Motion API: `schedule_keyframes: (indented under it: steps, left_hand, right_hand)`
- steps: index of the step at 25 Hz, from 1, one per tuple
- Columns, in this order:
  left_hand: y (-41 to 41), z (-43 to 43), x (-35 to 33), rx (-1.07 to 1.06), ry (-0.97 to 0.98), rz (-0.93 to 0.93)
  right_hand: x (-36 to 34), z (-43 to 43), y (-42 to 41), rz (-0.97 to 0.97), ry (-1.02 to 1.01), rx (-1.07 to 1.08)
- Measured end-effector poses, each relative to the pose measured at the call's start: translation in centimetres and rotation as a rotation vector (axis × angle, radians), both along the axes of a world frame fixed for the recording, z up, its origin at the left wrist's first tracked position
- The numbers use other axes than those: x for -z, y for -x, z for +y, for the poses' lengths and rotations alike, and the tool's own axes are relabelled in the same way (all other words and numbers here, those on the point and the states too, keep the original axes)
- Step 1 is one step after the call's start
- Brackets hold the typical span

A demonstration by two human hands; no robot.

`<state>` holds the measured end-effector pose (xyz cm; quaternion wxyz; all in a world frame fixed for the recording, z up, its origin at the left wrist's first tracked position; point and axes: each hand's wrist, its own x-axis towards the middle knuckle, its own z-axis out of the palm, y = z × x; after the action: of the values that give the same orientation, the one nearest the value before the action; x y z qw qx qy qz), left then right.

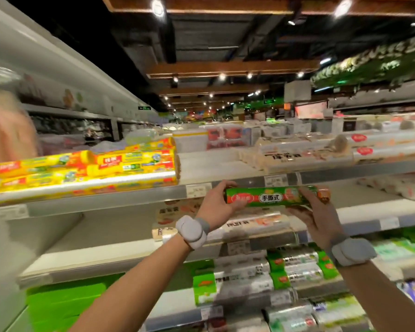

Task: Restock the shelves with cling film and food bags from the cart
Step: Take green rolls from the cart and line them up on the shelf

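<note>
While the green cling film roll point(271, 197) lies level in front of the shelf edge, long axis running left to right, the left hand point(216, 203) curls its fingers round the left end and the right hand point(318, 218) wraps the right end from below. The bare gap on the upper shelf point(206, 164) lies farther and slightly higher, right of the yellow boxes point(101, 168). Both hands look equally near it.
</note>
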<state>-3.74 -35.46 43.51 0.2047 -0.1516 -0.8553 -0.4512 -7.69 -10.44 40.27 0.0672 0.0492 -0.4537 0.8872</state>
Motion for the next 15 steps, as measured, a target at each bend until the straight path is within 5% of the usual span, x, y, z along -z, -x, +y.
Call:
schedule_keyframes:
  steps: [6, 10, 15]
  left_hand:
    - [0.2, -5.7, -6.1, -0.151, 0.303, 0.157]
    - [2.6, -8.3, -11.0, -0.164, 0.506, 0.083]
    - [8.6, -10.8, -15.9, -0.343, 0.823, -0.002]
  right_hand:
    - [-6.2, -3.9, 0.1, 0.091, -0.2, -0.025]
    - [-11.3, -6.0, 3.7, 0.011, -0.416, 0.023]
    - [-15.0, -8.9, 11.3, 0.055, -0.409, -0.103]
